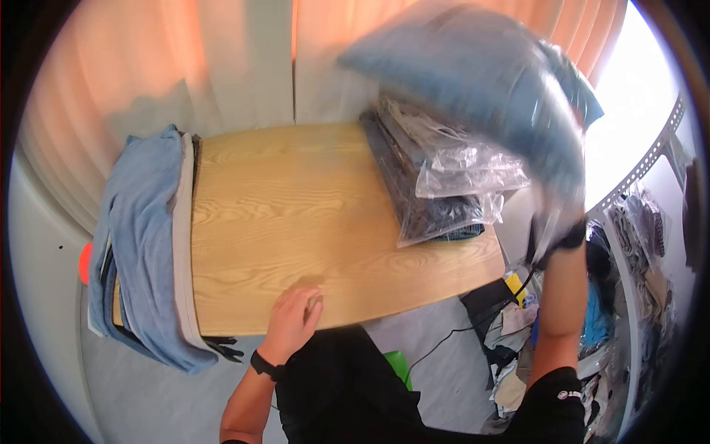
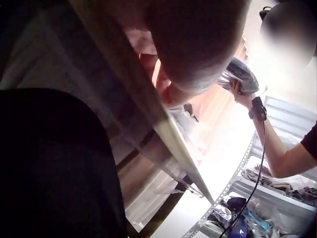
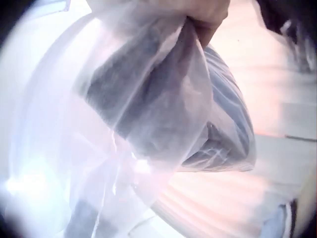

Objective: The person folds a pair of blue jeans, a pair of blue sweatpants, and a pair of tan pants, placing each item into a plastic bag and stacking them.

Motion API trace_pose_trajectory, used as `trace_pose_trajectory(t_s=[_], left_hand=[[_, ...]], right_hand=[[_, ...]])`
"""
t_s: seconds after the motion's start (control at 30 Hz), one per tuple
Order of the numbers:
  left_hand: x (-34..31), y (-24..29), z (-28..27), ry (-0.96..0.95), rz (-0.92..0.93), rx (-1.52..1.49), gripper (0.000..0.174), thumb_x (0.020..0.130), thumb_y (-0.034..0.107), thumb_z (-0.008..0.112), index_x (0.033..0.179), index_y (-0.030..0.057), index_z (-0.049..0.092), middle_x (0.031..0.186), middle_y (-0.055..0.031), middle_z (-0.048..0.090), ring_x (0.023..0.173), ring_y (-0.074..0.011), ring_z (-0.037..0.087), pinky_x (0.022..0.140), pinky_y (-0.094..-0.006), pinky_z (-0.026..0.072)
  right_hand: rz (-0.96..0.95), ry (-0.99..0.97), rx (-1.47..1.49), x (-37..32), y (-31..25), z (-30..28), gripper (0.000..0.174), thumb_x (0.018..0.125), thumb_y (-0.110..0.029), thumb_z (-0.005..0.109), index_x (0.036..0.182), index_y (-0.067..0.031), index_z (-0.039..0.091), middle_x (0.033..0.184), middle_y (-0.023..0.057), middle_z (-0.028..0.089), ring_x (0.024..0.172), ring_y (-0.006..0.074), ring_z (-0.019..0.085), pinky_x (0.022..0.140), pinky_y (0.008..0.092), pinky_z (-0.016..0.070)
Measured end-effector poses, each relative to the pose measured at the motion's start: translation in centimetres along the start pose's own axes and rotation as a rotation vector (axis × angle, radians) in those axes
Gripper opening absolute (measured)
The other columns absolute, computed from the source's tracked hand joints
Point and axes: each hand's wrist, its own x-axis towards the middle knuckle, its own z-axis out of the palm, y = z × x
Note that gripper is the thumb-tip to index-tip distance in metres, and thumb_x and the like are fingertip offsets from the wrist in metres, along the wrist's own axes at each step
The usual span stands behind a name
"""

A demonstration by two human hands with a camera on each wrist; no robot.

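My right hand (image 1: pixel 556 214) is raised at the right and grips a clear plastic bag (image 3: pixel 163 99) by its edge. Inside the bag is a folded blue garment (image 1: pixel 473 74), blurred in the head view. The bag hangs above a stack of bagged garments (image 1: pixel 444 177) on the table's right end. In the left wrist view the raised right hand (image 2: pixel 240 94) shows with fingers bent round the bag. My left hand (image 1: pixel 294 314) hangs loosely curled at the table's front edge, holding nothing.
A wooden table (image 1: pixel 281 214) stands in front of me. Blue and beige garments (image 1: pixel 148 237) drape over its left end. Clothes (image 1: pixel 514 348) lie in a heap at the lower right, beside a rack (image 1: pixel 629 296). A black cable (image 1: pixel 444 340) runs near my right side.
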Motion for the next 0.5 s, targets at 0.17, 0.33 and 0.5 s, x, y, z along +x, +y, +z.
trace_pose_trajectory(t_s=[0.17,0.33,0.5], left_hand=[[0.6,-0.6,0.3,0.056,-0.107,-0.166,0.027,0.083,0.005,0.068,0.108,0.0016,0.06,0.09,-0.0091,0.065,0.073,-0.0192,0.06,0.069,-0.0311,0.049],[0.5,-1.0,0.5,0.126,-0.167,-0.243,0.025,0.081,0.003,0.068,0.105,0.0011,0.061,0.086,-0.0079,0.066,0.072,-0.0174,0.06,0.068,-0.0298,0.049],[0.1,-1.7,0.7,0.125,-0.172,-0.233,0.024,0.081,0.001,0.068,0.104,0.0002,0.061,0.083,-0.0074,0.065,0.071,-0.0151,0.06,0.068,-0.0276,0.049]], right_hand=[[0.216,0.212,-0.286,16.2,4.0,-8.6,0.043,0.098,-0.033,0.051,0.13,-0.0033,0.051,0.119,0.0126,0.061,0.105,0.0242,0.062,0.091,0.0391,0.0531],[0.405,-0.004,-0.553,19.5,13.0,-15.7,0.04,0.089,-0.011,0.062,0.126,-0.0016,0.05,0.112,0.0098,0.06,0.101,0.0174,0.06,0.08,0.0296,0.0535],[0.675,0.382,0.189,17.7,15.5,-15.4,0.019,0.096,-0.012,0.051,0.106,0.002,0.058,0.098,0.0135,0.065,0.087,0.0224,0.068,0.07,0.0349,0.0596]])
